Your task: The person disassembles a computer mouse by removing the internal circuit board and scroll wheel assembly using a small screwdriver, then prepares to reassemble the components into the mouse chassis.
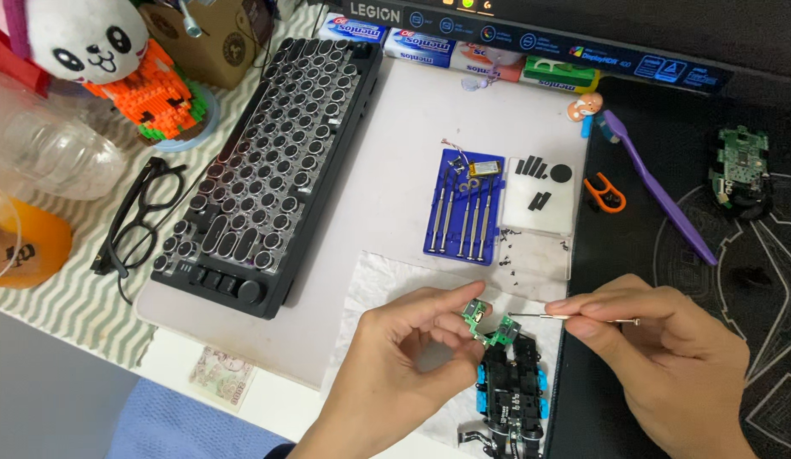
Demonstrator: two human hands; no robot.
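Left hand (395, 365) pinching circuit board (489, 327), screwdriver (574, 318)

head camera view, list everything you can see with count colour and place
circuit board: 1, green, pinched in left fingers, bottom centre
small screwdriver: 1, silver, in right fingers, tip at the board
mouse body: 1, black and blue, opened, on white tissue below the board
screwdriver set: 1, blue tray, centre
keyboard: 1, black, round keys, left of centre
glasses: 1, black, left of keyboard
toothbrush: 1, purple, on black mat, right
second circuit board: 1, green, far right
plastic bottle: 1, clear, far left
left hand: holding the board
right hand: holding the screwdriver
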